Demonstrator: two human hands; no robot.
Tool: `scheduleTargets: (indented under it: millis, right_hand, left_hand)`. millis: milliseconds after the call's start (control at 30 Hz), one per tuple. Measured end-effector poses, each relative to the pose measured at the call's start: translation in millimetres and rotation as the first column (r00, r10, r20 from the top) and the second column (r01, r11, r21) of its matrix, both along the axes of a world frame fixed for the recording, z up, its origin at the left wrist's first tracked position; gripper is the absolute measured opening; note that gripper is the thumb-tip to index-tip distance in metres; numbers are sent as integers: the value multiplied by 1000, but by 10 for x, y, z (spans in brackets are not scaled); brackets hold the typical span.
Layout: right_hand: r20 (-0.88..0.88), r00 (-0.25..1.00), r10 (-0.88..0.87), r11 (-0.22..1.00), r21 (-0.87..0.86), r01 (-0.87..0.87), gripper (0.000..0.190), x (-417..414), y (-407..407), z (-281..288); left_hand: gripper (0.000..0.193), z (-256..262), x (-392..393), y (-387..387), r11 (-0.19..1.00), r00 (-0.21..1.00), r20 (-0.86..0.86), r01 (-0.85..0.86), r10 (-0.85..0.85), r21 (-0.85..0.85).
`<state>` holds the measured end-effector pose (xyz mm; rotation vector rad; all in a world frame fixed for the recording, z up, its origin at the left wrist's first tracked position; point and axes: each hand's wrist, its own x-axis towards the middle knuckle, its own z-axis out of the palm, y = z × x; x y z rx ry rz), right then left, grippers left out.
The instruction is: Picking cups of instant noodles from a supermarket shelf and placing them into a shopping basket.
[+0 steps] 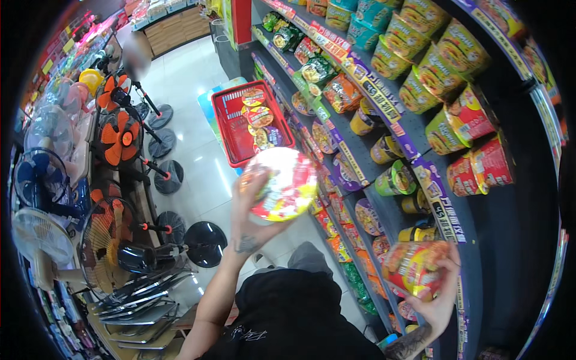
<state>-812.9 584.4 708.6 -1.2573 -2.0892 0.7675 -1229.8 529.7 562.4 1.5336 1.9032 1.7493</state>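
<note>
My left hand (253, 209) grips a large instant noodle tub (285, 184) by its side, the glossy red and yellow lid turned up towards me. It is held above the floor, near the close end of a red plastic shopping basket (230, 121). Several noodle tubs (259, 117) lie inside that basket. Over at the right, my right hand (434, 283) holds another red and yellow noodle tub (416, 267), tilted, in front of the shelf edge (438, 211). This tub is slightly blurred.
Dark shelves on the right carry green noodle tubs (423, 85), red noodle tubs (481, 166) and bagged noodles (342, 92). Standing fans (119, 139) with round bases (206, 244) line the left side, near folded metal-framed chairs (139, 310). A person (136, 54) is at the far end.
</note>
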Motion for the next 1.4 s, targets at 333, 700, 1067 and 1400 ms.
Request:
scheduleTargets:
  millis: [333, 700, 1067, 1400]
  right_hand:
    - [239, 884, 401, 914, -175, -367, 112, -2322, 1036, -1422]
    - [258, 615, 745, 663, -179, -727, 123, -5227, 2775, -3092]
    - [531, 410, 742, 548, -128, -827, 129, -6795, 3358, -4346]
    - [722, 199, 663, 554, -294, -779, 135, -7158, 3429, -5153]
  left_hand:
    - [99, -785, -1448, -405, 921, 951, -111, -307, 288, -240]
    - [104, -1008, -2279, 164, 845, 891, 18, -424, 454, -327]
    - [103, -1216, -3131, 764, 777, 824, 110, -468, 556, -421]
    - [102, -1632, -4586, 1419, 863, 906, 168, -293, 388, -410]
